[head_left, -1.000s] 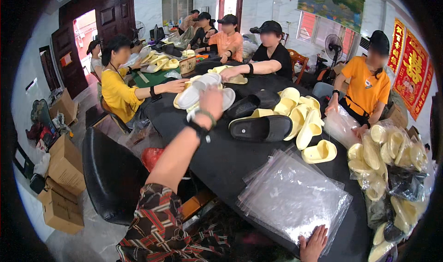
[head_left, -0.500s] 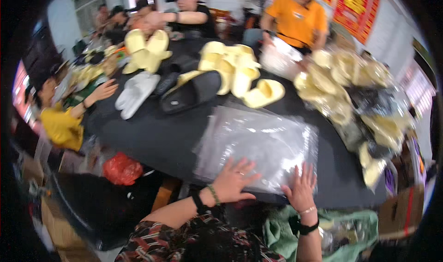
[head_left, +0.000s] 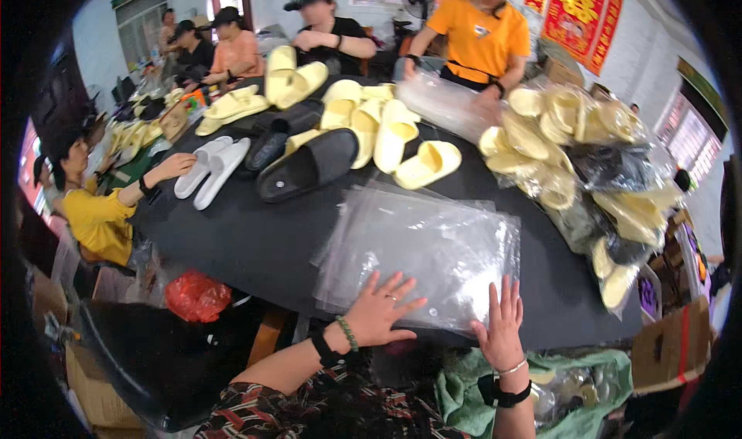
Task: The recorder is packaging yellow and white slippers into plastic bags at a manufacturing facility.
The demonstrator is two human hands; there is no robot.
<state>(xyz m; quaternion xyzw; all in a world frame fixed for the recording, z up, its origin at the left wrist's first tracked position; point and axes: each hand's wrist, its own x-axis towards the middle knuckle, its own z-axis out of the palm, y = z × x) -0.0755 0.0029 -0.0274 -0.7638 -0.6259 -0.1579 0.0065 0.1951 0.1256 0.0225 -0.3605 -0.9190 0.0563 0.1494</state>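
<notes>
A stack of clear plastic bags lies on the black table right in front of me. My left hand rests flat on the near left corner of the stack, fingers spread. My right hand lies flat on the stack's near right edge, fingers apart. Neither hand holds anything. Beyond the bags are a pair of black slippers, a white pair and several loose yellow slippers.
Bagged yellow and black slippers are heaped at the table's right. Several people sit around the table; one in a yellow shirt reaches toward the white pair. A red bag lies below the table edge, cardboard boxes at the right.
My left hand has come back from the far slippers to the bag stack. Both hands now lie flat on its near edge, and my view has swung right and down.
</notes>
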